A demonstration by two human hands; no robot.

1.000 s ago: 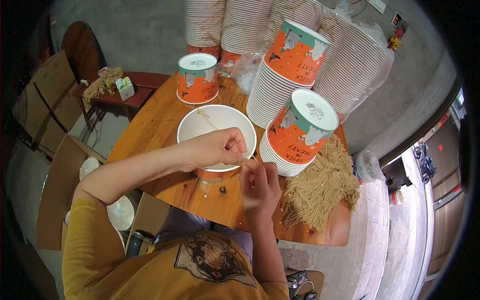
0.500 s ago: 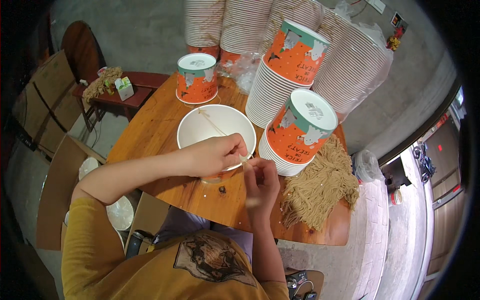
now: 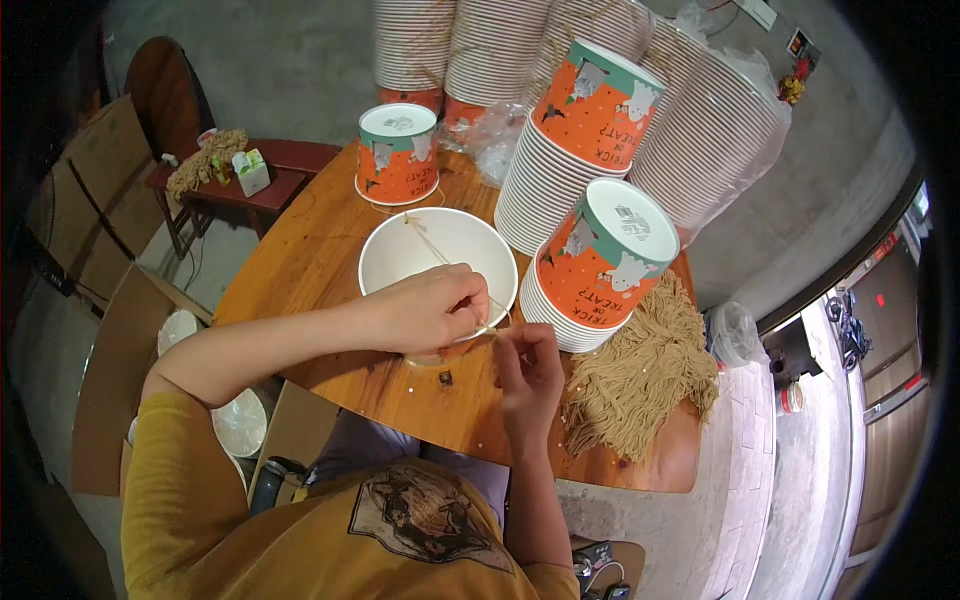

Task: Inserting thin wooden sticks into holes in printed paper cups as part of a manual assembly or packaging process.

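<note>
A paper bucket (image 3: 400,265) is on the wooden table before me, its white inside facing up. A tan string (image 3: 425,240) runs from its far wall across the opening to its near rim. My left hand (image 3: 440,305) reaches over the bucket, fingers pinched on the string at the near right rim. Just right of it, my right hand (image 3: 530,365) pinches the string's end between thumb and forefinger. The fingertips partly hide the string there.
Upside-down orange bucket stacks (image 3: 600,265) stand right of the bucket, beside a heap of tan strings (image 3: 640,370). A lone upturned bucket (image 3: 397,160) sits farther back. Tall wrapped stacks (image 3: 710,130) line the wall. An open carton (image 3: 110,400) with buckets is at left.
My right hand has moved slightly down and right, away from the left, with a short length of string now showing between them. The left hand stays at the rim.
</note>
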